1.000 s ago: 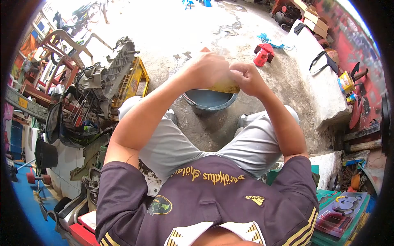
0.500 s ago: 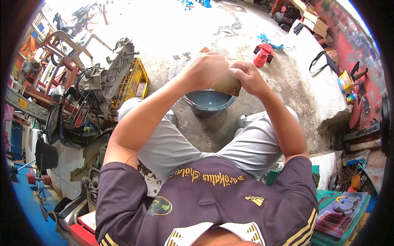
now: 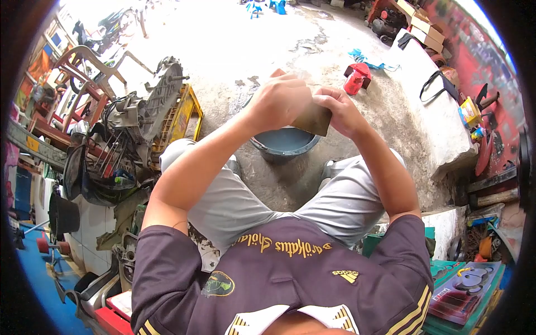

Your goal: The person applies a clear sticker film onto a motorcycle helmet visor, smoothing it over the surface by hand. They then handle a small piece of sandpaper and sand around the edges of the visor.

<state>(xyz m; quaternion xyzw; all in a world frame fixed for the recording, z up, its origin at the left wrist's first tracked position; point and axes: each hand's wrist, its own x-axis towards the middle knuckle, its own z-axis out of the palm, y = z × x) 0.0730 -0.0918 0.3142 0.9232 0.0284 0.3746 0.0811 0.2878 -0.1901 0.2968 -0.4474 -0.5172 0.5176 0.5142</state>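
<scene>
A flat, dark olive-brown piece [image 3: 314,121] hangs between my hands above a dark bucket [image 3: 285,143] with grey contents. My right hand [image 3: 339,110] pinches the piece at its right edge between thumb and fingers. Slightly blurred, my left hand [image 3: 281,101] is closed over the piece's left side, back of the hand up; what its fingers grip is hidden. A small orange-red tip [image 3: 277,72] shows just beyond the left knuckles. The bucket stands on the floor between my feet, its far side covered by the hands and the piece.
Left of me, a metal engine casing [image 3: 162,100] leans by a yellow crate [image 3: 192,114]. A red object [image 3: 356,78] and blue cloth [image 3: 360,56] lie on the floor ahead. A white ledge [image 3: 416,84] runs along the right, near a packaged item [image 3: 466,290].
The held piece is tilted differently, looking darker and hanging lower at its right corner. Both hands have shifted slightly down in the view and remain closed.
</scene>
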